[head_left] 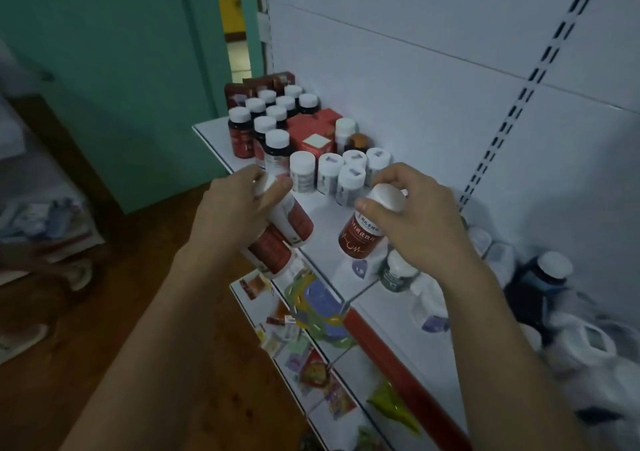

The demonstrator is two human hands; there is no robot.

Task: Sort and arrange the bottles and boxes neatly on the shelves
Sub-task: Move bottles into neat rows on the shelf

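Left hand [235, 208], nine o'clock, grips two tilted red-labelled bottles [294, 222] at the shelf [325, 215] edge. Right hand [422, 215], three o'clock, well apart, pinches a third red bottle [362, 239] by its cap above the shelf. Twelve o'clock: white bottles [341, 173], then dark bottles [273, 121] and red boxes [311, 128].

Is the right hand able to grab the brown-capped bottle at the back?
Probably not yet: the right hand is full, gripping a red bottle, and white bottles stand between it and the brown-capped bottle.
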